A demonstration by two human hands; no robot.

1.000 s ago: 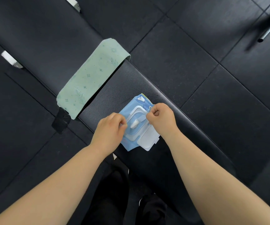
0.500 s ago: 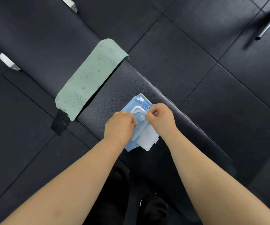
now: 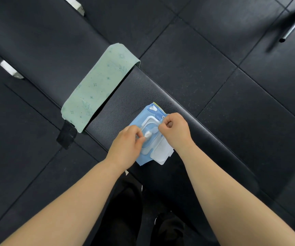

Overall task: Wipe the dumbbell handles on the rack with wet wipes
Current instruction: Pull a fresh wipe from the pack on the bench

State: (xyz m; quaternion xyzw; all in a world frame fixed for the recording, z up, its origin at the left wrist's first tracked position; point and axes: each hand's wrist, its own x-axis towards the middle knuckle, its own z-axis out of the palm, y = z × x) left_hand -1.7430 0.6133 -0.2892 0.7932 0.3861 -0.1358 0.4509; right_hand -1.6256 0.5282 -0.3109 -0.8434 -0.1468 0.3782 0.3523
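Blue wet-wipe pack [image 3: 153, 144], frame centre: left hand [image 3: 127, 148] moved in and pinched the wipe tuft [image 3: 147, 134], right hand [image 3: 176, 132] gripped the pack edge; wipe likely ready to pull.

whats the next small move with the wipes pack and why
Probably pull the wipe up and out with the left hand, the right hand steadying the pack: the lid lies flipped open, the left hand pinches the wipe's white tip at the opening, and the right hand pinches the pack's edge.
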